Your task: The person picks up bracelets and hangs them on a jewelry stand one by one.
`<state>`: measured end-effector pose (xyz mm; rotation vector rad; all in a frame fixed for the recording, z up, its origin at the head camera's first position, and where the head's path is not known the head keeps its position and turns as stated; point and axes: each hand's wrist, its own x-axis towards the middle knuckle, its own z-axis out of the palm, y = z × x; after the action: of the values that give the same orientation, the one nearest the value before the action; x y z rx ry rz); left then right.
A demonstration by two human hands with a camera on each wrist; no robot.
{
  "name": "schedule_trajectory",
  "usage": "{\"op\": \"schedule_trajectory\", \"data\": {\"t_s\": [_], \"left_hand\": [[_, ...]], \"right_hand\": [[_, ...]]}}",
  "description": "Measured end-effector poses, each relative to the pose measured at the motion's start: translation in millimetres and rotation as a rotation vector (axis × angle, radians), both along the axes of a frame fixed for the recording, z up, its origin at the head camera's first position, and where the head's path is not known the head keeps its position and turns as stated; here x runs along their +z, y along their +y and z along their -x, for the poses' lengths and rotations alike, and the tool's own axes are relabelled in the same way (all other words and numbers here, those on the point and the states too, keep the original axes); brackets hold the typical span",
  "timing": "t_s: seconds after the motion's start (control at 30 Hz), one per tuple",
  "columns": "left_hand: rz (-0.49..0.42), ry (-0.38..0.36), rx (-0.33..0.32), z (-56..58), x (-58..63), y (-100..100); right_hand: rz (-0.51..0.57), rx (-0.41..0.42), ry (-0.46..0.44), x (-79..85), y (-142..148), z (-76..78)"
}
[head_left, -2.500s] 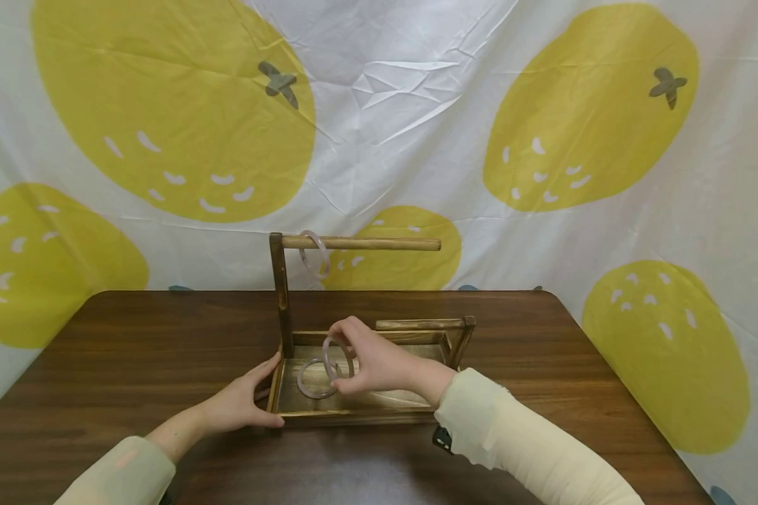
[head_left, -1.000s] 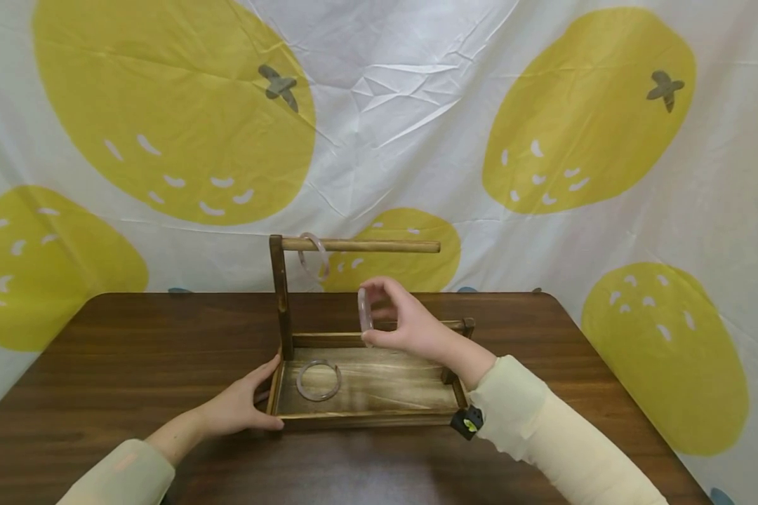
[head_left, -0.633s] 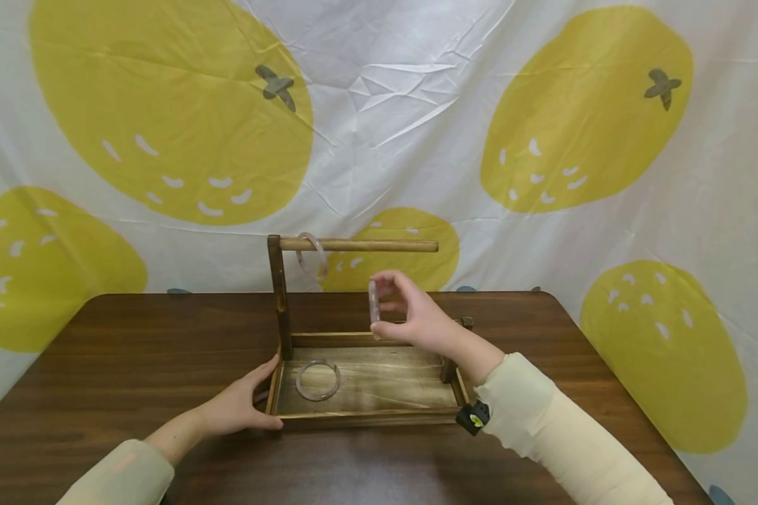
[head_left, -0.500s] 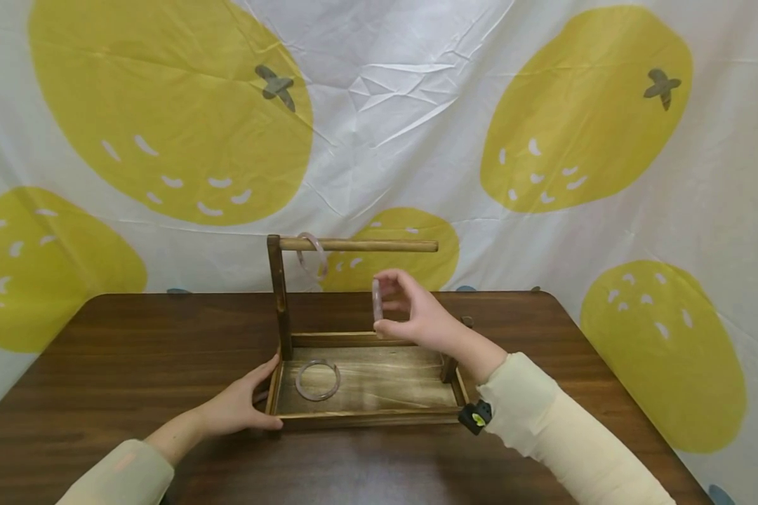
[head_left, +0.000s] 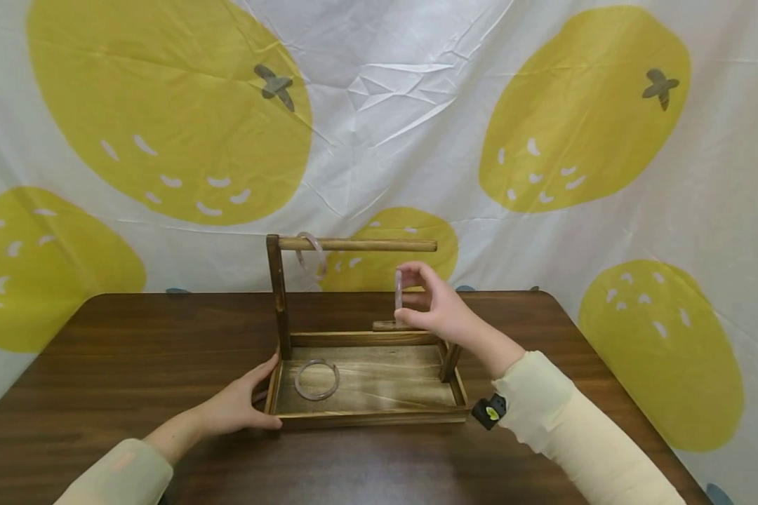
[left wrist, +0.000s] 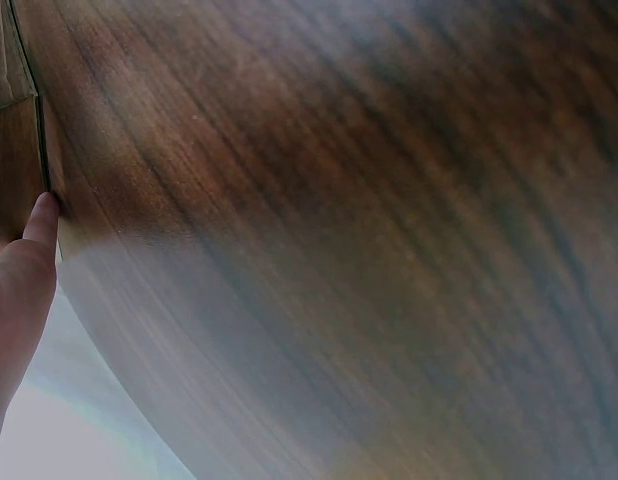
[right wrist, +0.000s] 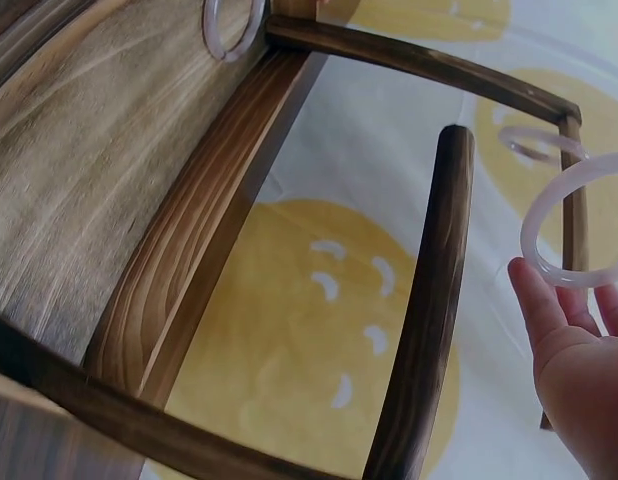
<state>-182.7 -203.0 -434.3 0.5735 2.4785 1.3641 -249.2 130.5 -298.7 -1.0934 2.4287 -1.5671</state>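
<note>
My right hand (head_left: 439, 305) pinches a pale lilac bangle (head_left: 399, 294) between thumb and fingertips, turned edge-on in the head view. There it overlaps the left end of the lower bar (head_left: 384, 326) of a wooden stand; in the right wrist view, a gap separates the bangle (right wrist: 539, 225) from that bar (right wrist: 429, 290). A second bangle (head_left: 311, 256) hangs on the upper bar (head_left: 379, 245), near the tall post. Flat inside the stand's tray (head_left: 379, 417) lies a third bangle (head_left: 317, 396). My left hand (head_left: 236, 403) touches the tray's left end with extended fingers, thumb at the front corner.
The stand's tall post (head_left: 278, 301) rises at the tray's left and a shorter post (head_left: 450, 362) at its right. Everything stands on a dark brown wooden table (head_left: 133, 337). A white cloth (head_left: 391, 105) with big yellow fruit prints hangs behind it.
My right hand has lifted the bangle out of the tray, turned it edge-on and carried it up and right towards the lower bar. My left hand stays at the tray's left end.
</note>
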Motion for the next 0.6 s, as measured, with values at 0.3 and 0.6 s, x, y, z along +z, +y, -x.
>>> {"op": "schedule_trajectory", "data": {"t_s": [0.3, 0.6], "left_hand": [[0.002, 0.006, 0.004, 0.3, -0.3, 0.1], [-0.033, -0.004, -0.014, -0.2, 0.5, 0.1]], "right_hand": [[-0.009, -0.053, 0.013, 0.8, 14.7, 4.1], [-0.001, -0.097, -0.023, 0.4, 26.8, 8.1]]}}
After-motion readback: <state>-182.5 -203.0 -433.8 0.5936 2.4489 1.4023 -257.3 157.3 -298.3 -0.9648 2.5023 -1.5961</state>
